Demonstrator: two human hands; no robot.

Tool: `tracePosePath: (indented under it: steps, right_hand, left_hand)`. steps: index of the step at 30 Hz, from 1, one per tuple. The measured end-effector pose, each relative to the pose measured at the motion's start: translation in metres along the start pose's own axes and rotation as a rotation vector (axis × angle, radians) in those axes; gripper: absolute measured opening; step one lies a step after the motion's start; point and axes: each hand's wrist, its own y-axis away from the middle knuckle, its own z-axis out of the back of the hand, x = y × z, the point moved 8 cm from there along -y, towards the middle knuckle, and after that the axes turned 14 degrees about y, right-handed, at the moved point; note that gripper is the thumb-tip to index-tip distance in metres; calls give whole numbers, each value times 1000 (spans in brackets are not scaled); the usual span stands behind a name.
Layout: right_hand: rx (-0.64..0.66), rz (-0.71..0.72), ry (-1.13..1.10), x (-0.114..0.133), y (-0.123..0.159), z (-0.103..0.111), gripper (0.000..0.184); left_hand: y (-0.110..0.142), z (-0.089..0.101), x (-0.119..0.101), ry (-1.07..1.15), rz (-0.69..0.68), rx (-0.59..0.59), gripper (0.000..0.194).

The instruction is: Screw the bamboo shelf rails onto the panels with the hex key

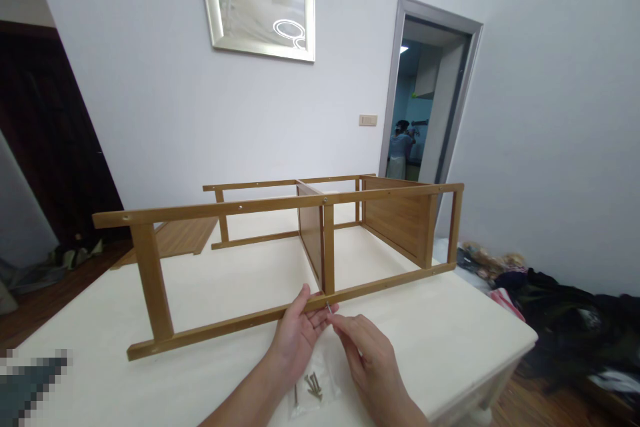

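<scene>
A brown wooden shelf frame [270,203] lies on its side on a cream table, with two panels fixed across it. My left hand [296,333] grips its lower front rail beside the middle upright, thumb on the near side and fingers partly around the wood. My right hand [369,352] pinches a thin metal screw [329,308] whose tip meets that rail just below the upright. Below my hands, a clear plastic bag [325,401] lies on the table with several loose screws [313,385] on it.
A loose slatted wooden panel [185,237] rests on the table's far left. Beyond the table's right edge lies a dark heap of clothes [565,327]. Through the doorway a person [400,147] stands in another room. A framed picture [213,13] hangs on the wall.
</scene>
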Motion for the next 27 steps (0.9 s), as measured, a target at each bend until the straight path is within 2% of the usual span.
tracePosePath:
  steps: [17, 27]
  right_hand:
    - [-28, -55, 28, -10, 5, -3, 22]
    - [-66, -48, 60, -6, 6, 1, 19]
  left_hand:
    - [-1, 0, 0, 1, 3, -1, 24]
    - [0, 1, 0, 6, 7, -14, 24]
